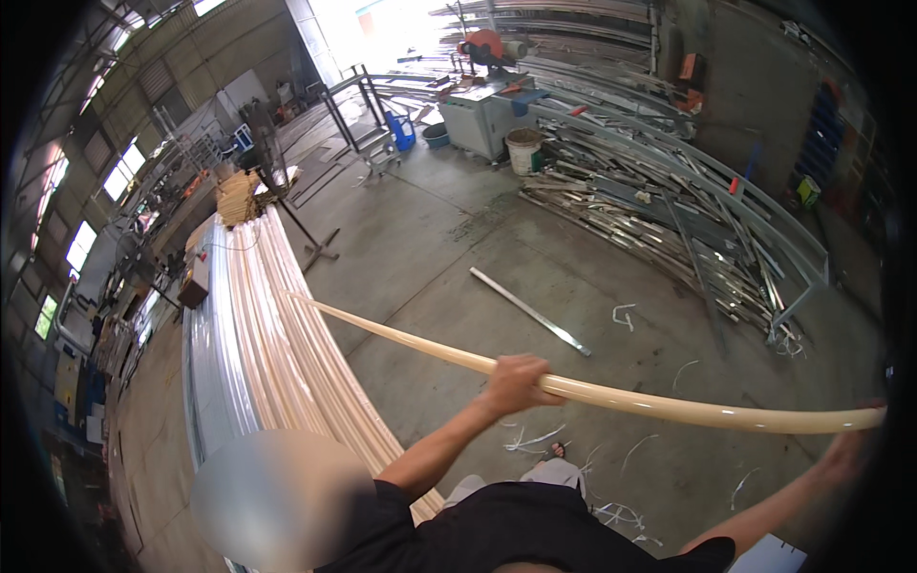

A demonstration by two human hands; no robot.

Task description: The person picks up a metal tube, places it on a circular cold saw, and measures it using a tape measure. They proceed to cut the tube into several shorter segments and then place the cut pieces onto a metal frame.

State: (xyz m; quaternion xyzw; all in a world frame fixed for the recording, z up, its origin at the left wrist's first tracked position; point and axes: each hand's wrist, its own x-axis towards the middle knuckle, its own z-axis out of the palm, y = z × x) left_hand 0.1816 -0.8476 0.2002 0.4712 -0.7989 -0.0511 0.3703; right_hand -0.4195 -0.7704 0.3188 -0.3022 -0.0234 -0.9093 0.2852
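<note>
A long, glossy cream-coloured tube point(659, 399) runs across in front of me, thin at its far left end and wide at the right. My left hand point(519, 382) is closed around it near the middle. At the right end my right hand point(844, 453) grips it from below; shadow at the picture's rim partly hides those fingers. The tube's far end reaches over a long stack of similar cream tubes point(287, 334) on my left. Silvery tubes point(212, 353) lie along that stack's left side.
Ahead on the floor lies a short metal bar point(530, 311), with white strap scraps point(621, 516) near my feet. A heap of metal offcuts point(659, 239) lies to the right inside a metal frame. Farther back stand a bucket point(524, 153) and a cutting machine point(478, 119).
</note>
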